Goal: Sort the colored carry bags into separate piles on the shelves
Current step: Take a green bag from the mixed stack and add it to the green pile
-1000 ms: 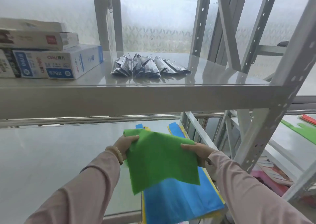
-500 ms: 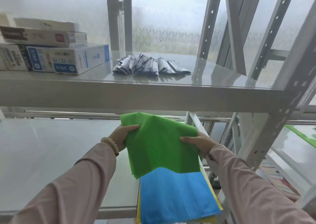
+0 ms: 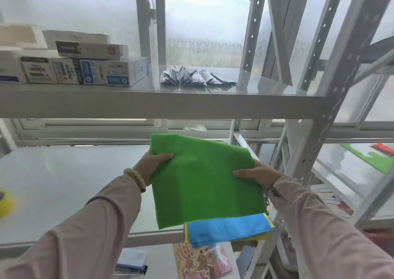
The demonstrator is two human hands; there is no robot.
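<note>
A flat green carry bag [image 3: 202, 178] is held up in the air over the right end of the middle shelf [image 3: 64, 185]. My left hand [image 3: 152, 163] grips its left edge, thumb on top. My right hand [image 3: 259, 174] grips its right edge. Under the green bag lies a pile topped by a blue bag [image 3: 226, 228], with yellow bags [image 3: 269, 221] showing at its edges; most of that pile is hidden. On the neighbouring shelf at the right lie a green bag [image 3: 377, 158] and a red bag [image 3: 384, 148].
The upper shelf [image 3: 170, 106] carries stacked boxes [image 3: 91, 65] at the left and several silver packets [image 3: 196, 78]. A perforated upright post [image 3: 315, 129] stands just right of my right hand. A yellow tape roll [image 3: 4, 204] sits at the far left. Printed items [image 3: 200, 261] lie below.
Both hands have lifted the green bag up and away from the pile, toward the upper shelf's underside. My view has tilted up and less of the blue bag shows.
</note>
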